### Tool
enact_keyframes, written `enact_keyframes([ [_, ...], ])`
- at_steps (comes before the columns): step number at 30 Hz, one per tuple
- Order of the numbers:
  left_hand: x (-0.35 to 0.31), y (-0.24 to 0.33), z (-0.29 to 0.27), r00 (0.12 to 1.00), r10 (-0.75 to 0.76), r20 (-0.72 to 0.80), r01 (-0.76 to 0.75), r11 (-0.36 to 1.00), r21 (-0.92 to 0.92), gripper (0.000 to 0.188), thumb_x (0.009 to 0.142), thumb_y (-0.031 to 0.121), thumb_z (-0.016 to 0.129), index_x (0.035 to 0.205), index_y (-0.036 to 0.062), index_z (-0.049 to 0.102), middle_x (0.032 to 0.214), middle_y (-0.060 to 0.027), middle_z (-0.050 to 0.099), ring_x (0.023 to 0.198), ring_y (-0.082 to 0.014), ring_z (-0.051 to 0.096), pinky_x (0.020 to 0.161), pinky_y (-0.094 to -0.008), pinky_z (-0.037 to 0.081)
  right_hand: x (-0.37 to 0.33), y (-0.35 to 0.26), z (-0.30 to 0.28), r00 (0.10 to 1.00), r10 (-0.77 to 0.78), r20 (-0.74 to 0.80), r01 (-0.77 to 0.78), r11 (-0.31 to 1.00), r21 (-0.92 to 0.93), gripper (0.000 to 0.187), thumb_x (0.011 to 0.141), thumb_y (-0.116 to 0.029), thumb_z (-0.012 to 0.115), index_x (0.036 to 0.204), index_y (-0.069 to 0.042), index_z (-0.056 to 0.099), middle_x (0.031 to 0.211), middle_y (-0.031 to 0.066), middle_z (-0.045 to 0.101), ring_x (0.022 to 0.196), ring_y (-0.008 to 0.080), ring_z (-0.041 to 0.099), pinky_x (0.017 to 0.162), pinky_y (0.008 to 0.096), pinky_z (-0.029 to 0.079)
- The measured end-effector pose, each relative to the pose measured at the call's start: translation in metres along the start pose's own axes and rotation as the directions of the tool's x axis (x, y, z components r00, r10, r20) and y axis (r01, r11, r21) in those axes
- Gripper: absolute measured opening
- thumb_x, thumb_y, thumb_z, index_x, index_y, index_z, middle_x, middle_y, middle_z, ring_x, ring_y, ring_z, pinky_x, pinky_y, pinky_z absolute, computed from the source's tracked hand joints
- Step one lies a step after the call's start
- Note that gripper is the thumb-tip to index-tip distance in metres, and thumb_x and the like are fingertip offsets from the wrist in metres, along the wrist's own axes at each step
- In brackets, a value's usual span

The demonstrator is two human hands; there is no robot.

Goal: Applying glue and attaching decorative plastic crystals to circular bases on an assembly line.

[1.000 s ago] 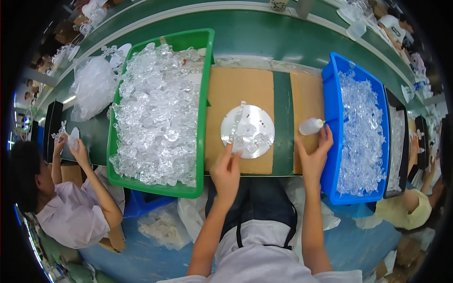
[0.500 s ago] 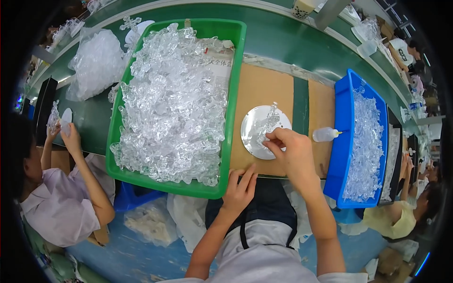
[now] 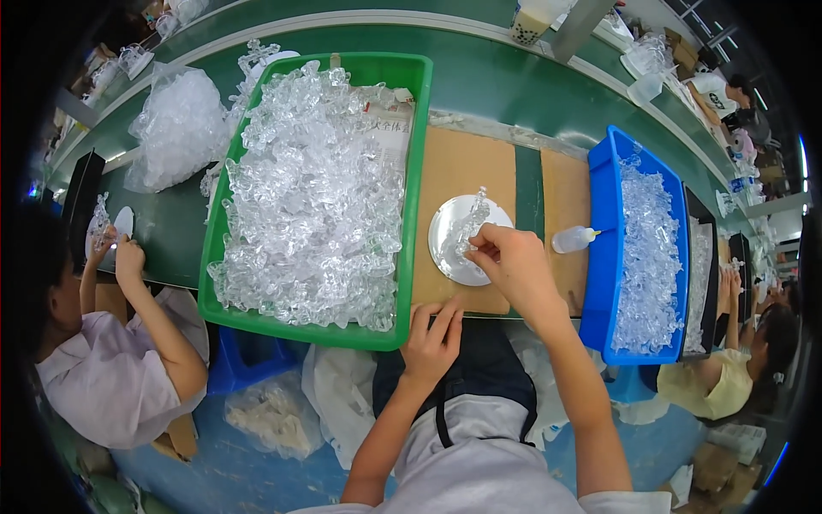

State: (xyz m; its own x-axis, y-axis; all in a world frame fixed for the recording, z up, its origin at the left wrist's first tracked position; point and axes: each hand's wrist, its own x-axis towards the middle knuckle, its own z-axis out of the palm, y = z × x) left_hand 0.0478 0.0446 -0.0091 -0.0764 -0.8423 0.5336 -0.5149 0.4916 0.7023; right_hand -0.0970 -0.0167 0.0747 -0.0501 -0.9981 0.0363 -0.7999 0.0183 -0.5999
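Observation:
My right hand [image 3: 515, 264] is closed in a pinch over a round shiny white-silver disc [image 3: 447, 230]. Between its fingertips is the near end of a clear plastic figure-like piece [image 3: 473, 221], which lies across the disc. The fingers partly cover that piece. At the table's near edge rests my left hand [image 3: 433, 339], fingers stretched out, holding nothing. Just left of it stands a green tray [image 3: 404, 283] heaped with clear plastic pieces [image 3: 312, 206]. The disc sits on a brown cardboard sheet [image 3: 467, 158].
A small squeeze bottle [image 3: 574, 240] with a yellow tip lies beside a blue bin [image 3: 604, 257] of small clear pieces. A bulging clear bag [image 3: 184, 120] is at the far left. One person [image 3: 128, 368] works at the left, another [image 3: 702, 377] at the right.
The whole view has shifted slightly. My right hand still pinches the clear piece on the disc, its fingers turned a little. My left hand stays at the table edge.

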Motion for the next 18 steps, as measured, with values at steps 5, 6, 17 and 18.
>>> enact_keyframes([
  [5,-0.002,-0.002,-0.004,1.0,-0.01,0.0,0.01,1.0,-0.011,0.022,0.073,0.003,0.069,0.095,0.0063,0.069,0.078,-0.0069,0.053,0.074,-0.025,0.052,0.066,-0.0349,0.044,-0.005,-0.01,0.006,0.998,-0.05,-0.049,0.042,0.985,-0.167,0.015,0.076,-0.008,0.068,0.084,0.0,0.058,0.076,0.0146,0.065,0.07,0.0313,0.064,0.062,0.0372,0.05],
  [6,-0.003,-0.002,-0.004,1.0,-0.016,0.002,0.016,1.0,-0.014,0.022,0.074,0.003,0.069,0.096,0.0061,0.069,0.078,-0.007,0.053,0.073,-0.0249,0.051,0.066,-0.0349,0.044,-0.007,-0.009,0.007,0.998,-0.051,-0.046,0.043,0.985,-0.167,0.015,0.076,-0.008,0.068,0.084,0.0,0.058,0.076,0.0146,0.065,0.07,0.0313,0.064,0.062,0.0372,0.05],
  [17,-0.004,0.0,-0.004,1.0,-0.008,0.005,0.008,1.0,0.007,0.026,0.074,0.004,0.07,0.099,0.0084,0.068,0.079,-0.0054,0.053,0.073,-0.0231,0.054,0.066,-0.0344,0.046,-0.007,-0.01,0.008,1.0,-0.024,-0.008,0.021,0.974,-0.225,0.016,0.078,-0.012,0.066,0.084,-0.002,0.055,0.079,0.0151,0.064,0.072,0.0343,0.062,0.063,0.0408,0.049],
  [18,-0.004,0.0,-0.003,1.0,-0.006,0.003,0.006,1.0,0.007,0.026,0.074,0.005,0.07,0.099,0.0083,0.068,0.079,-0.0054,0.053,0.073,-0.0232,0.054,0.066,-0.0344,0.046,-0.007,-0.011,0.007,1.0,-0.021,-0.008,0.019,0.974,-0.226,0.016,0.078,-0.012,0.066,0.084,-0.002,0.055,0.079,0.0151,0.064,0.072,0.0343,0.062,0.063,0.0408,0.049],
])
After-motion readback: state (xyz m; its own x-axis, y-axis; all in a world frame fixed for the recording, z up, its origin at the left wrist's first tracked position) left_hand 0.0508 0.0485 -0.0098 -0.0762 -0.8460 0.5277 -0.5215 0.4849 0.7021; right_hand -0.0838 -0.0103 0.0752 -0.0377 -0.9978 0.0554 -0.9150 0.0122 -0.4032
